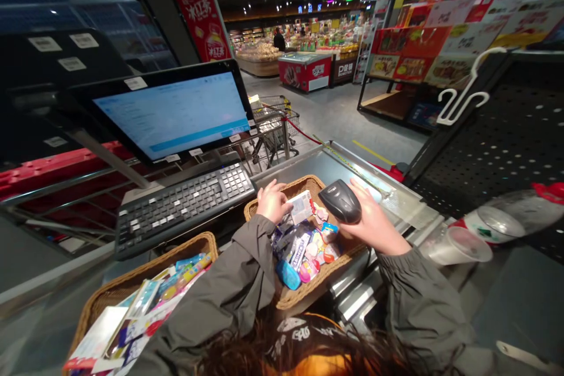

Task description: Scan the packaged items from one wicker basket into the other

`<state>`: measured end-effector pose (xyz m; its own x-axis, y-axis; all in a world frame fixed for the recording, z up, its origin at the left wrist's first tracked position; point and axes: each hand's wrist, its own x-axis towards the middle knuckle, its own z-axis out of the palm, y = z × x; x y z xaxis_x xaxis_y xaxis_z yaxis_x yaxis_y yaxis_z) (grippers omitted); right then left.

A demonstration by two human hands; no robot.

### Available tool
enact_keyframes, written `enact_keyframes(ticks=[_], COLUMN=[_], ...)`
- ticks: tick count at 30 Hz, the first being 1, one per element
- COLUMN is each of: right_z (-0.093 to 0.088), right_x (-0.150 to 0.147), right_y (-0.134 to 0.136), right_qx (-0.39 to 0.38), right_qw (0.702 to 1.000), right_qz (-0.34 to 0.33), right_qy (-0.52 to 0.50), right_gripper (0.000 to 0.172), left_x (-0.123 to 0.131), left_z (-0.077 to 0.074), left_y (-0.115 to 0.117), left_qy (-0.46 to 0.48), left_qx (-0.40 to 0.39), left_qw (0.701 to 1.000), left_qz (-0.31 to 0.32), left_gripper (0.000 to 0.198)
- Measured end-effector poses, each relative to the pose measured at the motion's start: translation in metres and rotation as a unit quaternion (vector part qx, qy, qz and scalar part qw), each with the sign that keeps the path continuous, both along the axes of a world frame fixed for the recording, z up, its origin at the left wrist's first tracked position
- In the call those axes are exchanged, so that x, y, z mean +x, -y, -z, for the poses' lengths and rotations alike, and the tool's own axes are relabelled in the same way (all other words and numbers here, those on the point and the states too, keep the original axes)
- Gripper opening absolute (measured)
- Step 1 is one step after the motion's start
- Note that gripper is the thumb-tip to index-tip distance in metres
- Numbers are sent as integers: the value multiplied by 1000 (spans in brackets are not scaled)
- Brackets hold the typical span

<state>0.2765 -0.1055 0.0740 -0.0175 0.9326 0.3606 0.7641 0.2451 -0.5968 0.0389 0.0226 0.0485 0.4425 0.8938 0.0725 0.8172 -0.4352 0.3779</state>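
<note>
At the checkout counter, dead centre of view: one small white packet (pixel 301 207), flat and glossy, pinched in the closed fingers of the left hand (pixel 272 202) over a woven wicker basket (pixel 308 184). Print on the packet is too small to read. Just at its 3 o'clock, a black handheld scanner (pixel 340 200), smooth moulded plastic with a rounded head, gripped in the right hand (pixel 374 224) and close beside the packet.

Basket contents: small wrapped sweets and gum packs in blue, pink and white, heaped loosely. Both sleeves are grey-green cloth.

At 8 o'clock: second wicker basket (pixel 200 243), holding flat boxed and carded goods. At 10 o'clock: black keyboard (pixel 185 202) with pale key legends, and above it a tilted monitor (pixel 174 111) showing a pale blue-white screen, text unreadable. At 3 o'clock: clear plastic cup (pixel 458 245) lying on its side, near a black perforated panel (pixel 506 135) bearing a white plastic hook (pixel 465 94).

Counter surface (pixel 321 164): brushed metal with a glass plate. At 12 o'clock: grey shop floor, wire shopping trolley (pixel 275 123), a red chest freezer (pixel 305 70), lit produce stands beyond, ceiling spotlights. Red banner (pixel 205 23) at 11 o'clock carries Chinese characters; promotional posters at 1 o'clock are not legible.
</note>
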Motion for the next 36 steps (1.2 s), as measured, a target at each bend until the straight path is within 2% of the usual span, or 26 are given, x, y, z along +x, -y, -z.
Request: enact_keyframes(ticks=[3, 7, 11, 15, 20, 25, 36], right_z=[-5, -12, -22, -37, -54, -58, -63], right_x=[-8, -25, -52, -88, -135, -168, -219], right_y=[7, 13, 15, 17, 25, 29, 37], right_qx=[15, 30, 44, 55, 78, 77, 97], right_qw=[1000, 999, 996, 988, 977, 969, 955], right_qz=[3, -19, -69, -120, -169, -210, -254], right_qy=[2, 16, 38, 77, 103, 107, 119], right_gripper=[68, 68, 64, 61, 57, 52, 52], left_x=[-30, -68, -102, -133, -169, -202, -260], left_z=[-27, -54, -74, -88, -95, -97, -90], left_y=[9, 28, 54, 79, 106, 130, 158], left_qy=[56, 104, 131, 141, 127, 89, 108], left_qx=[36, 102, 157, 183, 241, 292, 234], left_qw=[998, 989, 978, 970, 955, 941, 944], left_qz=[0, -17, -46, -78, -116, -146, -206], left_gripper=[16, 13, 15, 15, 16, 17, 16])
